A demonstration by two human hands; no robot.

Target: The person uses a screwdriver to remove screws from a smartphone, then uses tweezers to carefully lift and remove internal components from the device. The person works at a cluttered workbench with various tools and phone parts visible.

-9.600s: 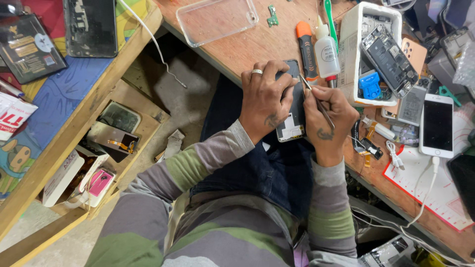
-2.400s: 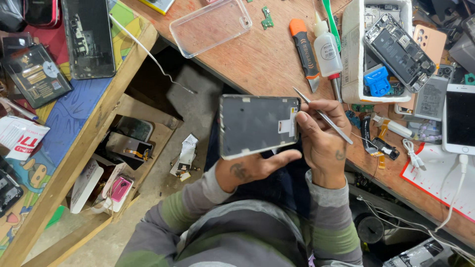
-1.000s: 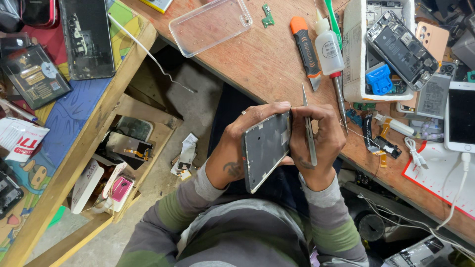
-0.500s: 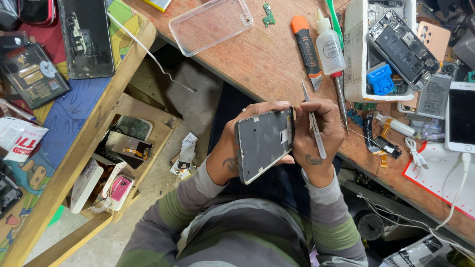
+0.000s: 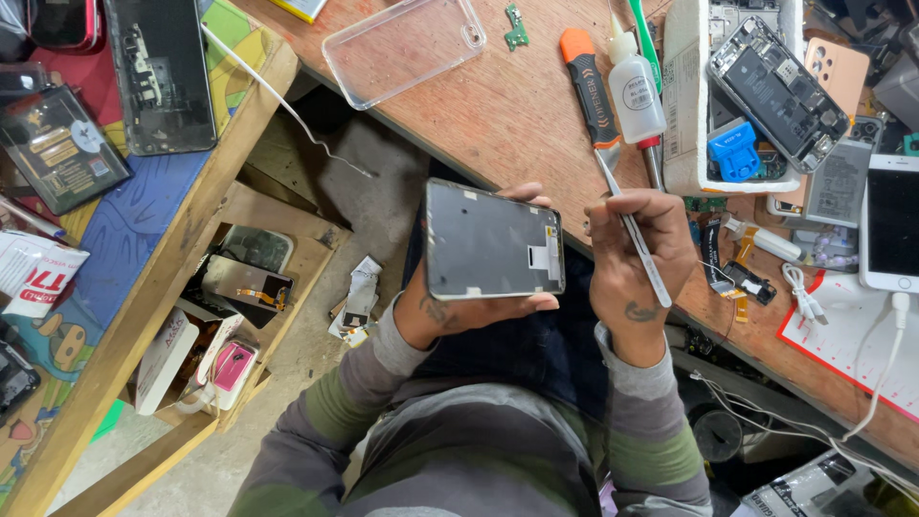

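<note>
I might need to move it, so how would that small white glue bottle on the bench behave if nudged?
The white bottle lies on its side, and its round body would probably roll. It looks like light plastic, likely sliding easily on the wooden bench.

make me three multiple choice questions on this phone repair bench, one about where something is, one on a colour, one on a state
1. Where does the clear phone case lie?
A. on the wooden bench top
B. on the floor
C. in the person's lap

2. What colour is the screwdriver handle on the bench?
A. blue
B. orange and black
C. white

3. How is the phone frame held?
A. lying flat on the bench, untouched
B. gripped in the left hand, off the bench
C. pinched between the tweezers' tips

Answers:
1. A, the case rests on the wood near the bench's far edge.
2. B, the handle has an orange top and a black grip.
3. B, the left hand's fingers wrap its edges above the lap, while the right hand holds metal tweezers beside it.
</note>
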